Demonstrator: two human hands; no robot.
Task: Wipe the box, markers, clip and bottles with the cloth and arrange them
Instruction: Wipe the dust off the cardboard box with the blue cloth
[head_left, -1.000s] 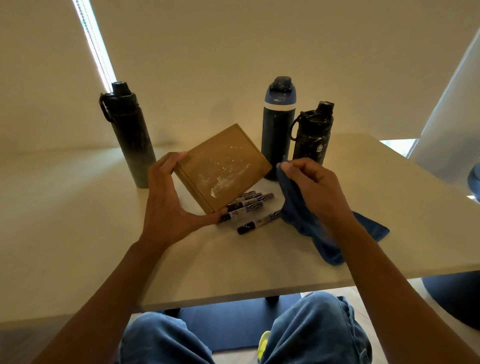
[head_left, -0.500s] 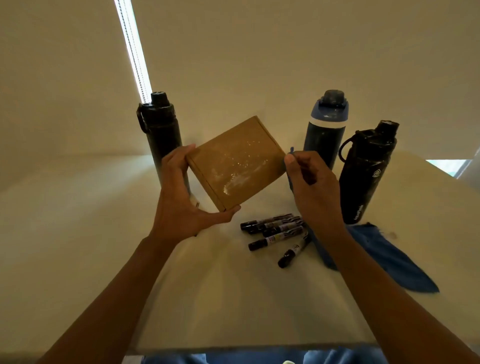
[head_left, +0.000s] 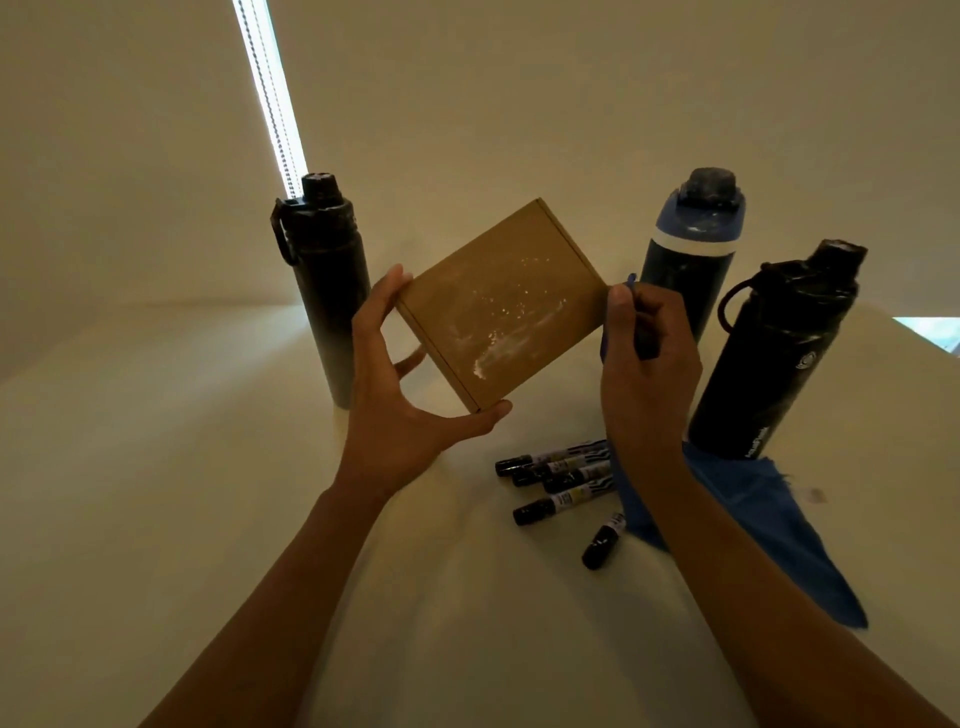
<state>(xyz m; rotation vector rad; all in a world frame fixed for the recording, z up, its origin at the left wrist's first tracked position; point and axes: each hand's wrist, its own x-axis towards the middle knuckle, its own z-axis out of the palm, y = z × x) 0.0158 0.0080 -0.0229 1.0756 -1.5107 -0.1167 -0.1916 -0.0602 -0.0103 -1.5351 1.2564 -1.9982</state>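
My left hand (head_left: 400, 410) grips a flat brown cardboard box (head_left: 498, 306) by its left edge, tilted above the table, with white dust smeared on its top. My right hand (head_left: 647, 364) pinches a blue cloth (head_left: 753, 519) at the box's right corner; the cloth hangs down under my wrist and trails over the table. Several black markers (head_left: 558, 480) lie side by side below the box. Three dusty bottles stand behind: a black one (head_left: 324, 291) on the left, a blue-lidded one (head_left: 691, 249) and a black one with a loop (head_left: 774, 358) on the right. No clip is visible.
The pale table (head_left: 156, 467) stretches wide to the left and toward me. A light wall with a bright vertical strip (head_left: 270, 98) rises behind the bottles. The table's right edge (head_left: 914, 338) shows near the right bottle.
The view tilted up, so my lap left the frame. My left hand lifted the box higher, and my right hand brought the cloth up to the box's right corner.
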